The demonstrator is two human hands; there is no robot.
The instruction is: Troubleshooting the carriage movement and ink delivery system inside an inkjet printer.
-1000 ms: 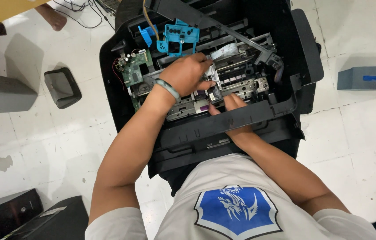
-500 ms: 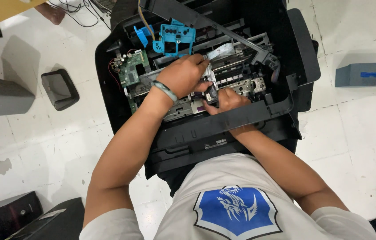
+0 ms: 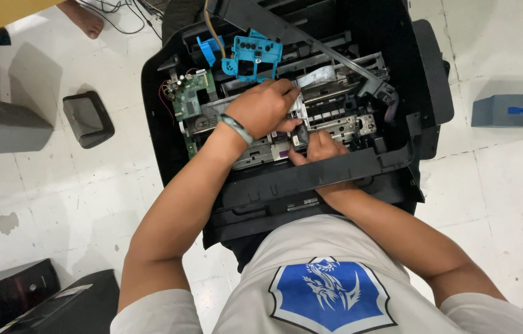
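An opened black printer (image 3: 422, 80) lies on the floor in front of me, its cover off and its insides bare. My left hand (image 3: 264, 108), with a green bracelet at the wrist, reaches into the middle and grips a grey inner part beside the metal carriage rail (image 3: 335, 117). My right hand (image 3: 320, 148) pushes in under the black front panel (image 3: 311, 176), fingers curled on a small dark piece next to the left hand; its wrist is hidden by the panel. A green circuit board (image 3: 188, 102) sits left of my hands and a blue plastic gear bracket (image 3: 252, 55) behind them.
A small black plastic tray (image 3: 87, 119) lies on the white tiled floor at left, beside a grey box (image 3: 2, 127). A grey-blue box (image 3: 515, 110) sits at right. Black devices (image 3: 20, 297) rest at bottom left. Another person's bare foot (image 3: 85, 17) and cables are at top left.
My left hand has shifted slightly further right into the printer's middle. My right hand has pushed deeper under the front panel, closer to the left hand.
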